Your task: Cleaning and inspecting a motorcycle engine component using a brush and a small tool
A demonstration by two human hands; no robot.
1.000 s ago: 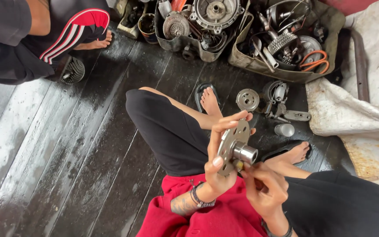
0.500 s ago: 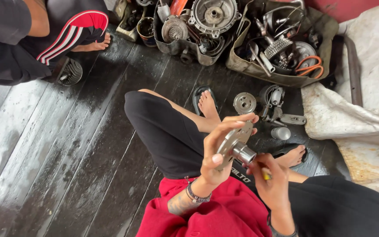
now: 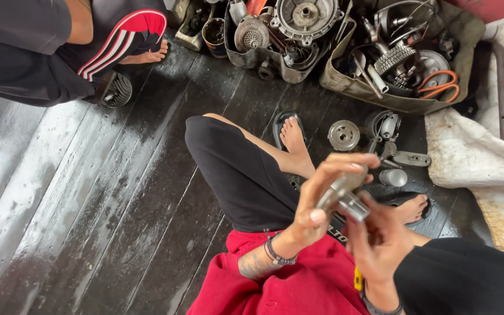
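A small grey metal engine part with a round socket end sits between both hands, above my lap. My left hand wraps its fingers around the part's body from the left. Below and to the right, my right hand meets it, fingertips on the socket end. A yellow-handled tool pokes out under the right wrist, mostly hidden. I sit on the floor in black trousers and a red shirt, bare feet in sandals.
Dark wet wooden floorboards. A round metal disc, a bracket and a small cylinder lie near my feet. Trays of engine parts and gears stand at the top. Another person's leg at top left. White cloth on the right.
The metal part has turned in my hands and now lies lower and flatter. My right hand has shifted from beneath it to its socket end. The view has drifted slightly.
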